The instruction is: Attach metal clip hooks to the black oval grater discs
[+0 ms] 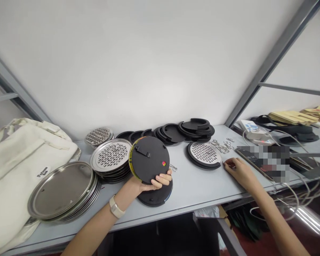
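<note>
My left hand [157,180] is closed around the lower edge of a round black disc [152,160], tilted up off the table. The disc's face carries a small black latch and a bright coloured dot, and its left rim is yellow-patterned. Beneath it lies another black disc [156,195], partly hidden. My right hand [240,172] is at the table, thumb and fingertips pinched on what looks like a small metal wire piece [222,162]. Just left of those fingertips rests a round metal grater plate [205,153] in a black holder. Several wire hooks [221,145] are scattered behind.
Stacked grater plates [112,156] and round metal lids [61,190] stand left, beside a cream bag [24,177]. Black round holders [173,132] lie along the wall. At right are a phone [252,161], white cables [290,206] and a grey shelf post [272,53].
</note>
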The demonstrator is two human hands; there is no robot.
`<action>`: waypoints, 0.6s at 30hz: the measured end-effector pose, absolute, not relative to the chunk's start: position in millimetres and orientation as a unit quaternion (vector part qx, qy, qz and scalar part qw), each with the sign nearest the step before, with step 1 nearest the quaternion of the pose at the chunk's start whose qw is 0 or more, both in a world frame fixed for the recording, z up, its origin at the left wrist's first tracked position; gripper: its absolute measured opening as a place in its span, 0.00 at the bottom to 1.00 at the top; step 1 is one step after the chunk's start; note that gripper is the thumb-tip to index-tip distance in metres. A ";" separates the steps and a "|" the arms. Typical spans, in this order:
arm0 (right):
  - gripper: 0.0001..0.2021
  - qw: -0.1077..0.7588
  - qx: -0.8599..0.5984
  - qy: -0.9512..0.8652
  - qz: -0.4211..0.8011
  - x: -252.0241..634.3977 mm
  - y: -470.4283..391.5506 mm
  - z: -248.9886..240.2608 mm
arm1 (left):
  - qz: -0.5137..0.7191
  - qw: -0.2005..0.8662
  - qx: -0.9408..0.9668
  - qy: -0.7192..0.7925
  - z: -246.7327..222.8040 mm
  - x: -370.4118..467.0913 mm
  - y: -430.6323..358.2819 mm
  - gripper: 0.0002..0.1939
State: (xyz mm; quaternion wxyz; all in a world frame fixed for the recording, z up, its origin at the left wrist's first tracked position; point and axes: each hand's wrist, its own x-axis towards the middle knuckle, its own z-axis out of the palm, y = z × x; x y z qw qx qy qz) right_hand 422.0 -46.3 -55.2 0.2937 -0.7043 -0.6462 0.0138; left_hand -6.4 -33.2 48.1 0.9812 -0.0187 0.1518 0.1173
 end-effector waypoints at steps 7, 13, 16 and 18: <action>0.19 0.420 -0.683 -0.591 -0.082 383.9 -54.7 -24.4 | 0.094 0.976 0.031 0.193 27.7 -20.6 -33.2 0.13; 0.09 0.452 -0.501 -0.698 0.240 268.3 -74.8 49.7 | 0.030 0.950 0.190 0.244 31.3 -22.8 -34.3 0.14; 0.09 0.416 -0.427 -0.732 0.331 217.5 -69.4 70.0 | -0.014 0.944 0.234 0.232 31.4 -17.0 -36.4 0.15; 0.10 0.411 -0.395 -0.735 0.368 198.2 -60.7 72.5 | -0.038 0.945 0.234 0.228 29.9 -14.6 -38.9 0.14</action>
